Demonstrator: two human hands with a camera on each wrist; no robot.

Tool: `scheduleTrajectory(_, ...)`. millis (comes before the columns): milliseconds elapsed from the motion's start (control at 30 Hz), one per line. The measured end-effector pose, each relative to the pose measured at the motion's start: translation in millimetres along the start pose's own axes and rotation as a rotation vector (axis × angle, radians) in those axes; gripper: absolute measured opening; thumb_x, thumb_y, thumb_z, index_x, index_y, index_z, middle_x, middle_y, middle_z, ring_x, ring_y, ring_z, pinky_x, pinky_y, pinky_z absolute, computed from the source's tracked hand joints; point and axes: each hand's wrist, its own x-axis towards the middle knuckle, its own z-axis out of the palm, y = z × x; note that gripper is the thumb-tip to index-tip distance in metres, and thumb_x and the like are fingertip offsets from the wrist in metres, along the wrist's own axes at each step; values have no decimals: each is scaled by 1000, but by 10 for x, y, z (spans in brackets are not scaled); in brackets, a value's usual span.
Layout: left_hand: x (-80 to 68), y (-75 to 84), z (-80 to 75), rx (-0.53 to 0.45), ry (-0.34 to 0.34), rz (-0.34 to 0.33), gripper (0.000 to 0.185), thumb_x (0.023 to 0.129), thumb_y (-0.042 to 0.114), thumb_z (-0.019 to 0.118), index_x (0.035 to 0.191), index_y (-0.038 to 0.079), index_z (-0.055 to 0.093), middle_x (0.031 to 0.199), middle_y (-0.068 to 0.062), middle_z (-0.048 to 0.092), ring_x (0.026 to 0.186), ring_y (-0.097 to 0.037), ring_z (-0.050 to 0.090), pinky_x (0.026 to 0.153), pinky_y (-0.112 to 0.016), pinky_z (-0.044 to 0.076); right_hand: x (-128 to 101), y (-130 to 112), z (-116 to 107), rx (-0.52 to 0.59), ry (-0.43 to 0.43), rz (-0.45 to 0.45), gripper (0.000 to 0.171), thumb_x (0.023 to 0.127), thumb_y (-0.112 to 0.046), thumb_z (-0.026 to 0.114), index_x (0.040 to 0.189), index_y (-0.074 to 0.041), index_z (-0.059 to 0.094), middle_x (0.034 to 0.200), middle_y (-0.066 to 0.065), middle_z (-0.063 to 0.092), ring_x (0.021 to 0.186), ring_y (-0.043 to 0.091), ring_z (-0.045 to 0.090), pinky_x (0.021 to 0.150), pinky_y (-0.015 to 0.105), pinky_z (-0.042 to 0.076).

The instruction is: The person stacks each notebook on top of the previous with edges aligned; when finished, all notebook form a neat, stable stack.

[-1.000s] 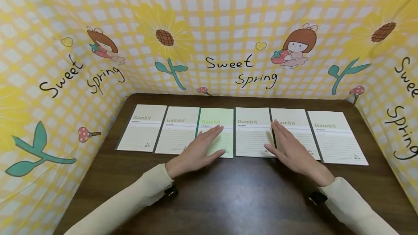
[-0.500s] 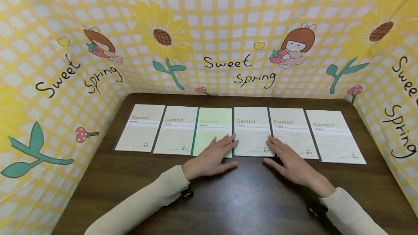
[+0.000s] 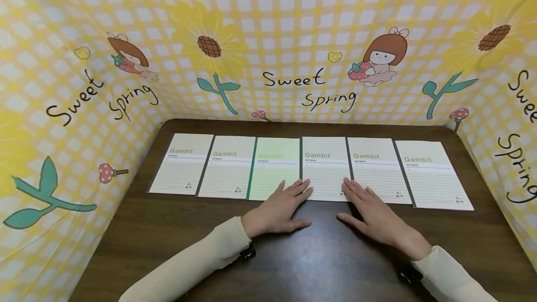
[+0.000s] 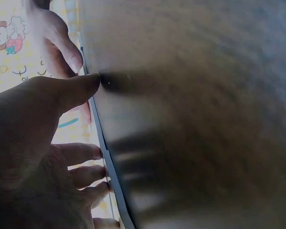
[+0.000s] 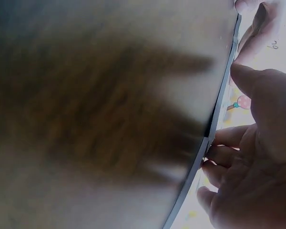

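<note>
A row of notebooks lies on the brown table (image 3: 310,264) in the head view. The green notebook (image 3: 274,171) has a white notebook (image 3: 324,167) directly to its right, then another white notebook (image 3: 373,167). My left hand (image 3: 280,209) lies flat, fingers straight over the lower corners of the green notebook and the white one beside it. My right hand (image 3: 375,213) lies the same way, fingertips over the lower edges where the two white notebooks meet. Both thumbs spread onto the table. In the left wrist view, fingertips (image 4: 88,176) meet a notebook's thin edge (image 4: 115,183).
Two more white notebooks, one (image 3: 228,167) beside the other (image 3: 180,167), lie at the row's left. A last white notebook (image 3: 434,176) sits at the right end. Checked cloth with printed flowers (image 3: 209,46) surrounds the table on the back and sides.
Both hands have come down and back toward the notebooks' lower edges. The left hand has also shifted right, off most of the green notebook. The row looks the same.
</note>
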Motion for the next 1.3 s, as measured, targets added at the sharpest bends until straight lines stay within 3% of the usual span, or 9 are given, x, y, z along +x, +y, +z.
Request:
scheduleTrajectory(233, -75, 50, 23, 13, -8, -4, 86, 101, 59, 59, 167, 15, 26, 177, -4, 15, 165, -23, 14, 131, -58, 18, -71, -72, 8, 5, -1, -5, 83, 103, -55, 58, 164, -5, 31, 174, 15, 24, 159, 41, 26, 124, 66, 25)
scheduleTrajectory(567, -261, 191, 86, 40, -22, 8, 86, 101, 60, 59, 167, 15, 26, 176, -4, 18, 164, -23, 18, 129, -59, 23, -279, -186, 74, -16, 50, -39, 80, 102, -52, 62, 161, -3, 38, 170, 17, 34, 154, 41, 37, 121, 64, 34)
scheduleTrajectory(767, -303, 235, 108, 1, -14, 13, 82, 103, 58, 57, 166, 15, 29, 176, -5, 20, 164, -24, 20, 129, -60, 24, -344, -194, 111, 10, 41, -15, 81, 102, -54, 62, 161, -5, 38, 170, 15, 33, 155, 39, 37, 122, 62, 33)
scheduleTrajectory(867, -303, 237, 103, -83, 32, 10, 78, 103, 56, 57, 165, 16, 33, 173, -8, 28, 161, -26, 28, 128, -56, 29, -355, -194, 102, 63, 37, 12, 79, 102, -53, 61, 162, -7, 38, 171, 13, 32, 156, 39, 36, 121, 62, 36)
scheduleTrajectory(933, -302, 227, 111, -158, 99, -7, 74, 104, 55, 57, 163, 16, 37, 169, -8, 37, 156, -26, 38, 125, -51, 36, -354, -193, 91, 110, 73, 22, 75, 103, -49, 63, 160, -7, 41, 169, 14, 36, 154, 39, 39, 118, 61, 39)
scheduleTrajectory(1033, -311, 207, 130, -315, 247, -53, 66, 104, 48, 61, 157, 13, 47, 153, -8, 56, 140, -23, 56, 114, -43, 49, -342, -202, 69, 146, 205, 28, 67, 100, -37, 71, 153, -3, 49, 159, 17, 51, 145, 38, 51, 111, 56, 46)
scheduleTrajectory(1133, -326, 185, 146, -477, 375, -118, 55, 103, 40, 65, 146, 6, 58, 131, -10, 68, 118, -21, 67, 100, -39, 57, -332, -210, 37, 205, 355, 71, 55, 95, -19, 78, 142, 2, 58, 138, 21, 66, 123, 39, 67, 97, 50, 56)
scheduleTrajectory(1233, -348, 172, 134, -622, 402, -184, 51, 103, 36, 66, 141, 2, 62, 120, -12, 72, 107, -22, 72, 94, -38, 61, -331, -210, -13, 306, 406, 166, 44, 94, -11, 78, 133, 4, 64, 121, 20, 73, 104, 35, 74, 83, 43, 63)
scheduleTrajectory(1300, -360, 166, 118, -701, 376, -218, 52, 104, 37, 64, 142, 1, 61, 121, -13, 73, 108, -24, 74, 94, -38, 61, -334, -205, -50, 370, 376, 252, 40, 95, -13, 76, 131, 2, 65, 116, 18, 75, 98, 32, 76, 79, 34, 63)
